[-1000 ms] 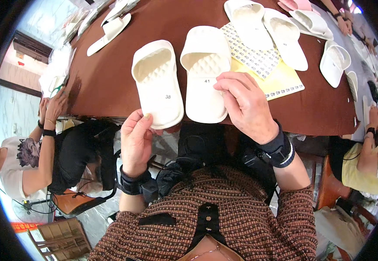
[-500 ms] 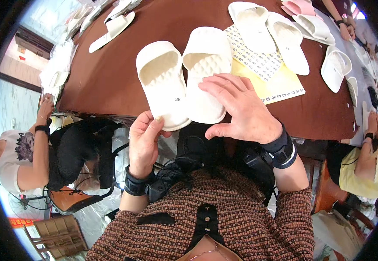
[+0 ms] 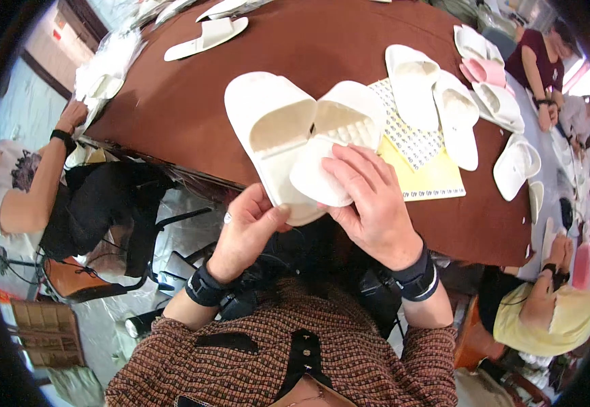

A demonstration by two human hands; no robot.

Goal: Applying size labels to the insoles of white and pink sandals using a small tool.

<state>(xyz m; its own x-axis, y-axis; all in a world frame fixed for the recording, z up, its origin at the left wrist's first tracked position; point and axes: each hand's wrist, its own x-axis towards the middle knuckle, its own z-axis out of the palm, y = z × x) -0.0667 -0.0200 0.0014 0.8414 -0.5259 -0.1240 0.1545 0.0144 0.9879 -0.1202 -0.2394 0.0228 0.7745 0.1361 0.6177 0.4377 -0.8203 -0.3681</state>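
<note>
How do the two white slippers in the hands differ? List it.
The left slipper lies lower, held at its heel end by the left hand; the right slipper overlaps it, its heel on top, under the right hand. The left slipper's strap opening faces the camera more fully. Both are plain white slides.
</note>
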